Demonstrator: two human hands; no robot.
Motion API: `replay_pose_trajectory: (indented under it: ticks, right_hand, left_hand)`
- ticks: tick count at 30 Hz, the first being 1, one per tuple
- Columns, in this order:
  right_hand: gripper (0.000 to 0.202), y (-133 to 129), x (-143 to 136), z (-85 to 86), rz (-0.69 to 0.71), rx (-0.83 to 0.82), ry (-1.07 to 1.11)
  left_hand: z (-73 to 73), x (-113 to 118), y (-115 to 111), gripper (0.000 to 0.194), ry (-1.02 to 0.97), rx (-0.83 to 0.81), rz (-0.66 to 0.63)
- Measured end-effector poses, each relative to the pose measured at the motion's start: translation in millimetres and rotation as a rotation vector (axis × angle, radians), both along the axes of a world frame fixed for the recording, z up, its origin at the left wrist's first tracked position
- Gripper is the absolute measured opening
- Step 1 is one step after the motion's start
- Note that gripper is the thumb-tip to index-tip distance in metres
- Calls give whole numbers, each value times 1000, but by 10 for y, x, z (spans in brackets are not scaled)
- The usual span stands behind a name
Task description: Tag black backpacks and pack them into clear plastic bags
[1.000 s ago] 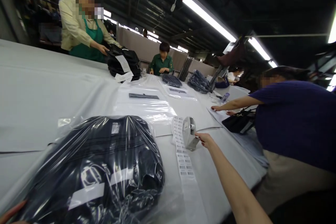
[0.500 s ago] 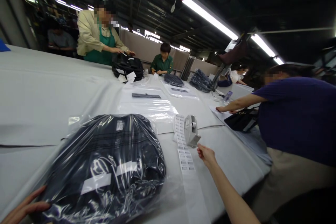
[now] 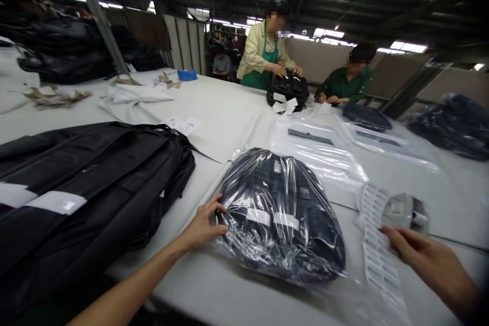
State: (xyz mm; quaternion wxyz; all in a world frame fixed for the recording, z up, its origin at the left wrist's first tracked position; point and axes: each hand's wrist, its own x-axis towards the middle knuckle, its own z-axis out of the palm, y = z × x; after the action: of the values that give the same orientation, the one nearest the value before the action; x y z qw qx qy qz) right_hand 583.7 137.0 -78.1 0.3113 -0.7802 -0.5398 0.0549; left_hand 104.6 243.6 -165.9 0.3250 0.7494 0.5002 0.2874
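Your bagged backpack [image 3: 282,237] lies on the counter [image 3: 229,107]. Your left hand [image 3: 202,224] touches its left edge, thumb and fingers apart. To the right of the bagged backpack, your right hand [image 3: 428,260] is at the tape dispenser [image 3: 398,206] and label strip [image 3: 376,254]; I cannot tell whether its fingertips pinch anything. Left of the bagged backpack sits a black backpack [image 3: 95,178].

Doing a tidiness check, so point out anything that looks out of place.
Ragged tan scraps lie scattered on the white table, upper left of view; they look like litter. No spill or damage stands out.
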Motion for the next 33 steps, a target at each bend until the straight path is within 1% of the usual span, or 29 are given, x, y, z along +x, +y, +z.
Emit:
replay_pose_trajectory:
  ticks: [1,2,4,5,6,7,8,10,13,16,18,21,23,26,28,30,32,33]
  right_hand:
    - [33,101,-287,164,186,-61,16]
    - [33,203,-622,327,406,-115,40]
    - [29,393,-1330,613,861,-289,40]
    - [30,479,-1654,719,1053,-361,27]
    - [30,562,-1933,796,1211,-430,21]
    - [29,642,-2160,839,1337,-478,9]
    - [28,721,-2334,851,1433,-516,-10]
    - [24,878,-2553,794,1541,-559,-71]
    - [16,1092,-2725,585,1587,-540,-206]
    - [15,1248,-2889,338,1604,-496,-413]
    - [12,1312,-2999,189,1561,-495,-550]
    - [4,1349,-3100,21,1467,-501,-674]
    - [10,1341,-3111,-42,1450,-460,-723]
    - [16,1325,-3091,-84,1447,-384,-745]
    - [18,1361,-3078,-107,1425,-394,-733]
    - [23,1462,-3055,-145,1368,-419,-686]
    - [36,1613,-3002,-180,1303,-443,-580]
    - [38,1686,-2962,-188,1270,-448,-515]
  left_hand:
    - [1,-4,-13,36,-12,-7,-4]
    - [2,-10,-25,37,-22,-15,-5]
    - [7,-22,-43,38,-44,-43,-11]
    - [10,-27,-49,38,-56,-58,-17]
    - [13,-30,-52,38,-70,-70,-30]
    - [15,-32,-54,37,-86,-78,-47]
    - [15,-33,-55,36,-105,-85,-67]
    - [9,-31,-55,34,-144,-93,-102]
    - [-6,-25,-55,31,-183,-88,-107]
    - [-7,-23,-56,29,-195,-80,-100]
    - [-2,-27,-55,30,-202,-84,-107]
    - [-13,-40,-54,32,-207,-91,-112]
    - [-40,-49,-57,33,-204,-87,-114]
    - [-86,-59,-63,32,-202,-67,-118]
    - [-107,-65,-63,33,-200,-65,-121]
    - [-124,-72,-57,35,-198,-75,-127]
    - [-142,-80,-48,35,-200,-84,-132]
    - [-151,-84,-43,35,-204,-83,-133]
